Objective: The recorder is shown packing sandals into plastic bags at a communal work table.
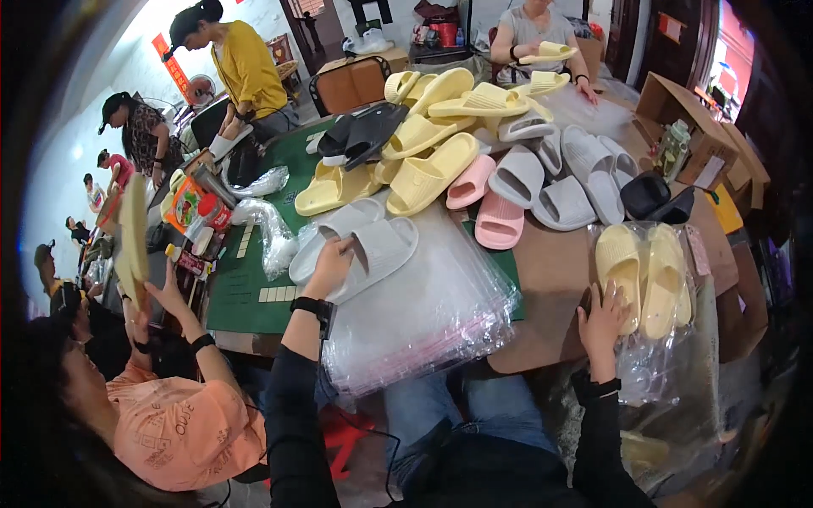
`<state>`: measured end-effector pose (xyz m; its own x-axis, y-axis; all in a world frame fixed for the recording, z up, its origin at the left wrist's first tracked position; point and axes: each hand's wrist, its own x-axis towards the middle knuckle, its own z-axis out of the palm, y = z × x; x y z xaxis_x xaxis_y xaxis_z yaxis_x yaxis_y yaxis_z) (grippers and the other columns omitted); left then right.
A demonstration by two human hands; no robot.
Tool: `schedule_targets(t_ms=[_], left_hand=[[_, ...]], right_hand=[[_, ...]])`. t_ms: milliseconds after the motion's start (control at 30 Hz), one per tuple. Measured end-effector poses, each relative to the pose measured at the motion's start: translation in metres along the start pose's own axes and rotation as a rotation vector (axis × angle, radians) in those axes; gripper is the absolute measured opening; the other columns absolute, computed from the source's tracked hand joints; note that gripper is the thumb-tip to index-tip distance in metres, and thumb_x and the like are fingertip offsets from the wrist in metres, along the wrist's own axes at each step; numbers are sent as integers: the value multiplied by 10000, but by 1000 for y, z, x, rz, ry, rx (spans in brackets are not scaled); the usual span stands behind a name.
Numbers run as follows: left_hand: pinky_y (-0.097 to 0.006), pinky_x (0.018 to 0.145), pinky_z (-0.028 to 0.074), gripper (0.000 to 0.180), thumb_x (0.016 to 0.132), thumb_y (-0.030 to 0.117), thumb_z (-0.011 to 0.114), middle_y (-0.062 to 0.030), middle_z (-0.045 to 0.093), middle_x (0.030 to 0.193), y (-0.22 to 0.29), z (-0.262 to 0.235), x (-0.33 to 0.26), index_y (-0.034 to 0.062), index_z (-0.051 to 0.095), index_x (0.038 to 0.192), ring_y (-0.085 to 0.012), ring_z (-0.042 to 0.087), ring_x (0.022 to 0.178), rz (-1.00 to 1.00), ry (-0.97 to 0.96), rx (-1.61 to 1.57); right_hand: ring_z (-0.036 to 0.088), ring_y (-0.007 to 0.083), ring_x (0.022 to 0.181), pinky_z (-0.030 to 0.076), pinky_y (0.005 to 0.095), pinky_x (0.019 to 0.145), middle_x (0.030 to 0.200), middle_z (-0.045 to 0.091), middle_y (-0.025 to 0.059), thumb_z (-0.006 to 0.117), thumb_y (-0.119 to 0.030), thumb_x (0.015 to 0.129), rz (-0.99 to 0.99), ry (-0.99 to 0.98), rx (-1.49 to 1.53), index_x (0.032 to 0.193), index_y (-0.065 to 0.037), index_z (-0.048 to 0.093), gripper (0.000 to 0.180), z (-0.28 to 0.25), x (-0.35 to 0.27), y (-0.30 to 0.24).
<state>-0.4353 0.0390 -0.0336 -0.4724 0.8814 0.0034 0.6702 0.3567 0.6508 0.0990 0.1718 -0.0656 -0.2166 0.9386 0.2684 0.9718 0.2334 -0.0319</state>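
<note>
My left hand is closed on a grey slipper, its fingers at the strap. A second grey slipper lies against it, and both rest on a stack of clear plastic bags. On the right, my right hand lies with fingers spread on a pair of yellow slippers inside a clear bag. Its fingertips touch the left slipper of that pair. Beyond my hands rises a heap of loose yellow slippers, with grey slippers, pink slippers and black slippers around it.
To my left, a person in an orange shirt holds a yellow slipper. Across the table, another person handles yellow slippers. Cardboard boxes and a glass jar stand at the right. Jars and bottles line the left side.
</note>
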Motion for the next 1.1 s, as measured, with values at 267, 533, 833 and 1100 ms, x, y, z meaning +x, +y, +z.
schedule_targets(t_ms=[267,533,833,1100], left_hand=[[-235,868,400,538,850,4,516,-54,519,1056,127,7,-97,-51,385,1369,-137,511,938,-258,-50,-581],[-305,1086,257,578,839,-26,500,-119,442,1341,177,55,-153,-62,337,1393,-228,383,1266,-221,-58,-1337],[-428,1037,326,481,822,89,604,-228,475,1268,103,80,-206,-18,454,1266,-379,427,1217,60,322,28],[-503,1028,319,540,843,223,604,-270,403,1369,80,106,-226,43,452,1329,-421,382,1275,138,208,341]], right_hand=[[383,385,1264,280,441,1066,1389,407,191,604,-169,853,-209,139,660,1299,-45,472,482,-49,-30,-76],[413,395,1220,327,466,1021,1365,415,210,610,-178,842,-570,25,1050,1165,-75,593,339,-99,-38,-157],[338,453,1284,295,467,1062,1399,341,292,601,-240,854,-579,-197,1071,1135,-133,643,304,-57,-32,-174],[280,475,1315,304,509,1040,1409,264,357,601,-430,828,-696,-424,636,1200,-165,620,457,-46,11,-232]])
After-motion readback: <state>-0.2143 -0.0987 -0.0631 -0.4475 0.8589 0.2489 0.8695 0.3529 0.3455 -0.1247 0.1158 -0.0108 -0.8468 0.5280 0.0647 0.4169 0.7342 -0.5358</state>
